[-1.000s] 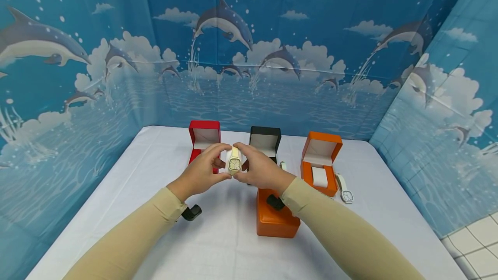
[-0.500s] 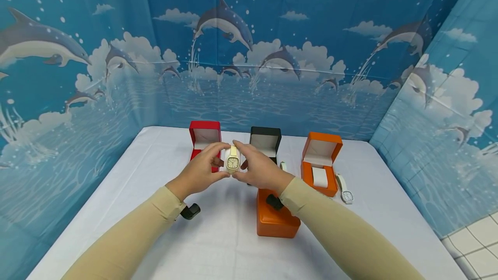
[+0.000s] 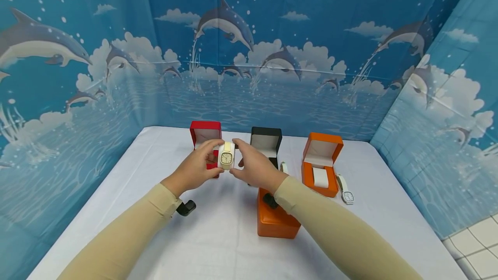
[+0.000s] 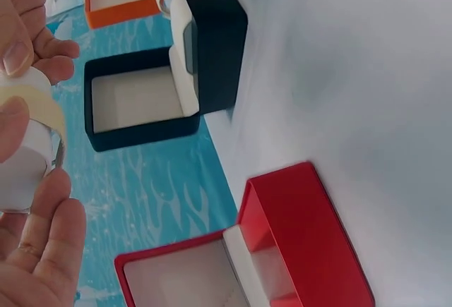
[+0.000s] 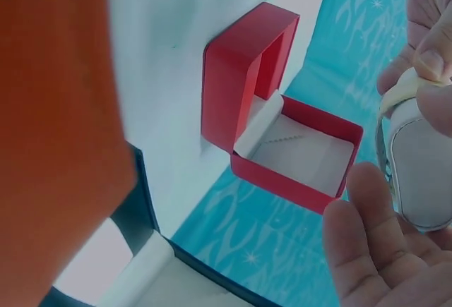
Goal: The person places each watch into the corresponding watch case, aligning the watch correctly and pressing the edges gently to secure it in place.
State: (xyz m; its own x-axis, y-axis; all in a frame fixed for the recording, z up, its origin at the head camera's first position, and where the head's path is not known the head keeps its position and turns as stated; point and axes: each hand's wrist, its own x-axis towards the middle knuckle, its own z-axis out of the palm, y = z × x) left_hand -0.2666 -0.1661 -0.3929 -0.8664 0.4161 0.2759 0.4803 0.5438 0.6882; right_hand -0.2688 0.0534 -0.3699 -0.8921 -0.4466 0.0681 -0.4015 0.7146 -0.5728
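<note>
In the head view, a watch (image 3: 226, 157) with a squarish pale face and cream strap is wrapped round a white cushion (image 3: 220, 150). My left hand (image 3: 193, 167) holds the cushion from the left, thumb below and fingers above. From the right, my right hand (image 3: 257, 165) pinches it with thumb low and index finger at the top. Both hold it in the air, in front of the open red box (image 3: 206, 131). Close up in the right wrist view, the cream strap (image 5: 401, 95) loops over the cushion's rounded end (image 5: 424, 173).
An open black box (image 3: 266, 135) and an open orange box (image 3: 322, 144) with a white cushion (image 3: 320, 177) stand behind. White watches lie beside them, one (image 3: 345, 189) at the right. A closed orange box (image 3: 277, 224) stands nearer. A dolphin curtain (image 3: 249, 64) backs the white-covered table (image 3: 218, 245).
Both hands have carried the watch and cushion slightly left and up, toward the front of the red box. The boxes on the table have stayed put.
</note>
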